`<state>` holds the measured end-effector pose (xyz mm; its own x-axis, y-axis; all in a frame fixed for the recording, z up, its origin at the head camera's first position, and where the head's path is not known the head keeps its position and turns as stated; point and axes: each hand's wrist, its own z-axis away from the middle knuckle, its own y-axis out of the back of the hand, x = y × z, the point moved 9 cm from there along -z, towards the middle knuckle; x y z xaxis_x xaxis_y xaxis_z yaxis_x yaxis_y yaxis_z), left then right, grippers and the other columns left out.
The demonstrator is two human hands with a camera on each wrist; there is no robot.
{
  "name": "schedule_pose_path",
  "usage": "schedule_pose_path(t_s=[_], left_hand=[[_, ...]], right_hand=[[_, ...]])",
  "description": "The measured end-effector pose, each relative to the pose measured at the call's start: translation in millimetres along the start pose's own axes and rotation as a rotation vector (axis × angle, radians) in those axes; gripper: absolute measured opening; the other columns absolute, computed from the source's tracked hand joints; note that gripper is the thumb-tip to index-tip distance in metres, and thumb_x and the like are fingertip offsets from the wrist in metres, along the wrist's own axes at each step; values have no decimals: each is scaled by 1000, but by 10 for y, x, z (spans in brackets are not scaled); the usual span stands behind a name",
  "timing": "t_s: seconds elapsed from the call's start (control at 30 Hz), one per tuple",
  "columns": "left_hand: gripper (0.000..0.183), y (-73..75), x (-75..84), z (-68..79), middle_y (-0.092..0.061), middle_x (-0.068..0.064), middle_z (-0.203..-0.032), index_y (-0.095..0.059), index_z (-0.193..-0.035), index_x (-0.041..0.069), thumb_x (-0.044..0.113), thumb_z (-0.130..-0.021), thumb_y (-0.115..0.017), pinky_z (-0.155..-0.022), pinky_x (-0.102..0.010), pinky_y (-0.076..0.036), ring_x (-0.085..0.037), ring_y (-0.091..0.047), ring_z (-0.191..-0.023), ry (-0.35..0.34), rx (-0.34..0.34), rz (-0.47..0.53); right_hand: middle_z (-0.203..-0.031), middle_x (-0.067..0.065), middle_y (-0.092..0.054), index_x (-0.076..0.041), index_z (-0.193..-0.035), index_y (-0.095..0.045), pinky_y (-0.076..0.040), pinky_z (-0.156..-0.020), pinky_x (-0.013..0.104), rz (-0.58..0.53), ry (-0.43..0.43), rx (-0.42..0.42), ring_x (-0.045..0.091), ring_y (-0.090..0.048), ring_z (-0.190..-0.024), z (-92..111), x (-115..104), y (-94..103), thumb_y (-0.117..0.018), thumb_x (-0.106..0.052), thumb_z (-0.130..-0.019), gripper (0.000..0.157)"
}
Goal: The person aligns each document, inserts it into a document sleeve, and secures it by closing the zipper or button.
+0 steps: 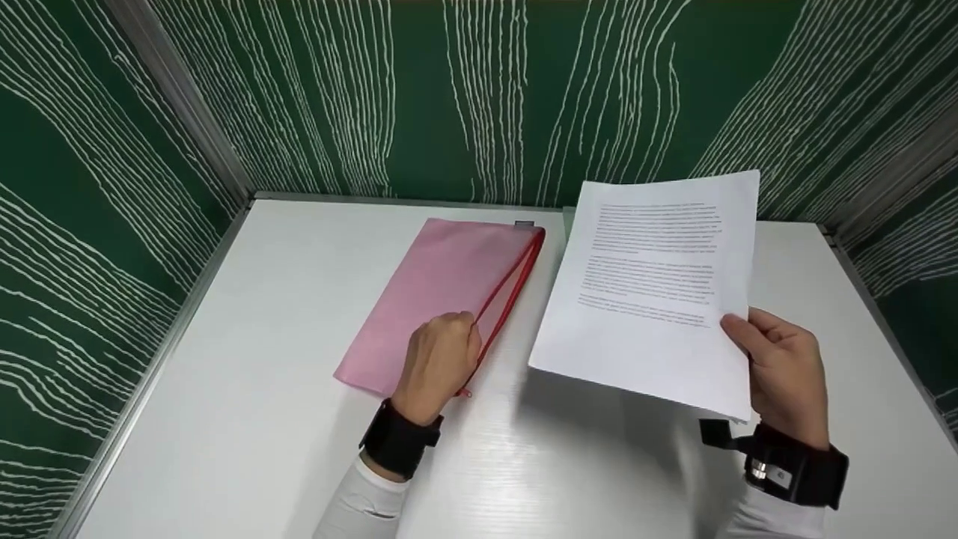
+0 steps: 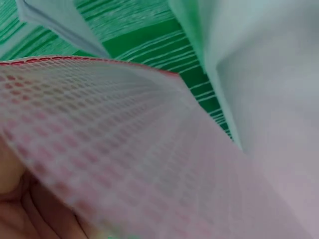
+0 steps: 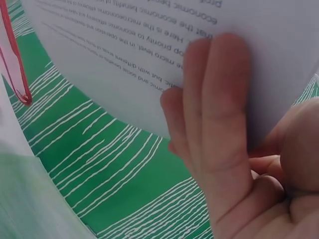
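Observation:
A pink zip pouch (image 1: pixel 441 269) with red zipper edging lies on the white table, its mouth parted along the right side. My left hand (image 1: pixel 441 355) grips the pouch at that red edge; in the left wrist view the pouch's mesh-lined sheet (image 2: pixel 124 139) bulges up in front of the hand. Held above the table to the right are printed paper sheets (image 1: pixel 651 277), tilted with the text facing up. My right hand (image 1: pixel 789 367) pinches them at the lower right edge, thumb on top. In the right wrist view its fingers (image 3: pixel 224 99) lie straight along the underside of the paper.
The white table (image 1: pixel 224 449) is framed by a metal rail. Green walls (image 1: pixel 419 97) with white wavy lines rise behind and at both sides. A pale green edge (image 1: pixel 569 217) shows behind the papers at the back of the table.

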<state>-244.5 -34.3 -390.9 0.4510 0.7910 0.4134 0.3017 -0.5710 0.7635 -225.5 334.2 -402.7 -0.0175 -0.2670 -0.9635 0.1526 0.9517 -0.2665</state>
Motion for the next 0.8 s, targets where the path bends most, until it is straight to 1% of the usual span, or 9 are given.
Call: schedule_pose_path(t_s=[0.1,0.23,0.4,0.5,0.6,0.8], left_hand=[[43,77,-13,-15,-25,9,-61,-40,-59,12,-4,-93,-60,-47,-25,-31,-7,-31,-56,7,29,2],[45,134,-33,-10,-24,8,-61,-37,-58,13,-3,-92,-61,-48,-24,-28,-7,-29,-55,8,58,13],[44,197,-38,-6,-24,7,-60,-39,-57,12,-3,-91,-64,-48,-23,-26,-7,-27,-55,-1,106,35],[42,227,-28,-6,-25,7,-60,-41,-57,11,-3,-90,-64,-48,-22,-26,-7,-27,-55,-9,133,47],[41,243,-17,1,-25,6,-60,-44,-57,9,-4,-90,-64,-48,-22,-26,-7,-26,-55,-18,149,43],[35,264,32,19,-26,6,-61,-51,-59,6,-3,-90,-64,-48,-22,-27,-7,-26,-55,-33,154,12]], right_hand=[[-100,5,-79,-13,-110,-78,-60,-59,28,69,-17,1,18,-77,-79,28,-17,4,-68,-10,-100,14],[-98,0,-80,-21,-108,-79,-59,-57,26,178,-32,-17,15,-77,-75,51,-57,13,-67,-12,-101,17],[-97,-4,-79,-30,-108,-79,-58,-54,27,263,-101,-45,15,-76,-71,70,-63,54,-66,-16,-102,20],[-97,-5,-79,-32,-108,-79,-58,-53,28,288,-143,-79,16,-76,-70,69,-44,45,-65,-17,-102,21],[-97,-3,-79,-32,-108,-78,-59,-54,29,292,-163,-116,18,-76,-71,53,-14,-13,-63,-16,-103,22],[-96,-4,-79,-33,-103,-78,-59,-56,28,310,-208,-121,16,-76,-71,12,87,-132,-60,-14,-104,26]])
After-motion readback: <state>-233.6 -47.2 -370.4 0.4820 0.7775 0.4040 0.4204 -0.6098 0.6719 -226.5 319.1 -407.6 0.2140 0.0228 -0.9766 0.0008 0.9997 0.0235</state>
